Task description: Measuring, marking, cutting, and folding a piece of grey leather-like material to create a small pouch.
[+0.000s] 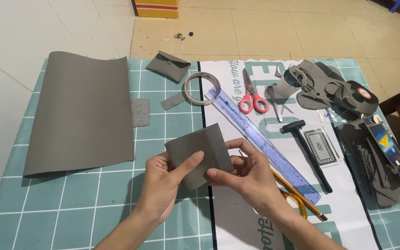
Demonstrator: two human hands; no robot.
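I hold a folded grey piece (199, 153) of leather-like sheet just above the near middle of the table (93, 208). My left hand (165, 183) pinches its near left corner, thumb laid across the face; my right hand (248, 173) pinches its right edge. Just right lies a blue ruler (260, 141), a hammer (309, 150) beyond it. Far right are red scissors (253, 98); far middle, a tape roll (202, 88). Left lies a big grey sheet (82, 111).
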